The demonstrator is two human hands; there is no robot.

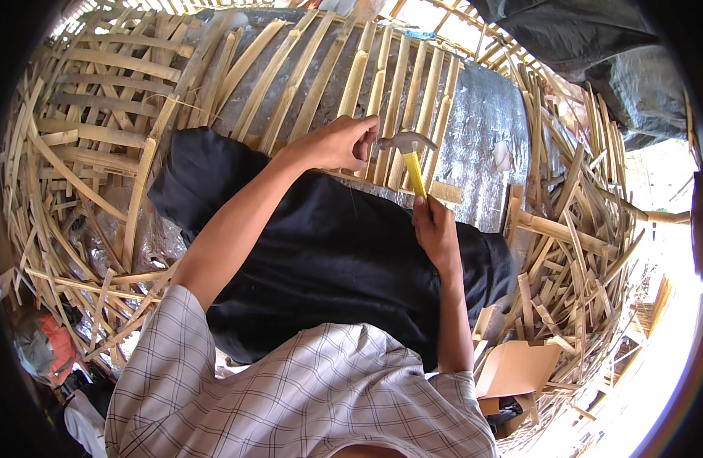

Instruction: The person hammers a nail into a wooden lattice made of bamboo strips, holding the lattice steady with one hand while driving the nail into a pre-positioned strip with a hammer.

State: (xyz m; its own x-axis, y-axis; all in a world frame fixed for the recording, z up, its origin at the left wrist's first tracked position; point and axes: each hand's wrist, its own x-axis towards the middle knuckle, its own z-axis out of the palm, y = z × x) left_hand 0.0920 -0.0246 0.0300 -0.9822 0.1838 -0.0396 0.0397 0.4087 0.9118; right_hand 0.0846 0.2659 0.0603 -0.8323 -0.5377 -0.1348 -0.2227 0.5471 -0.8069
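In my right hand (437, 233) is a claw hammer (415, 172) with a yellow handle and a grey metal head. The hammer's head is raised over the slats, just right of my left hand (338, 143). The left fingers are curled together in a pinch, and whatever they may hold is too small or hidden to tell. Beneath both hands lies a rack of split bamboo slats (357, 74), set side by side with gaps. A cross slat (446, 192) runs under their near ends, beside the black cloth (328, 252) over my lap.
Grey plastic sheeting (485, 130) lies under the rack. Finished-looking bamboo lattice (111, 114) stands at the left. Loose bamboo strips (569, 267) are heaped at the right, near an open cardboard box (515, 370). Dark sheeting (596, 53) hangs at the far right.
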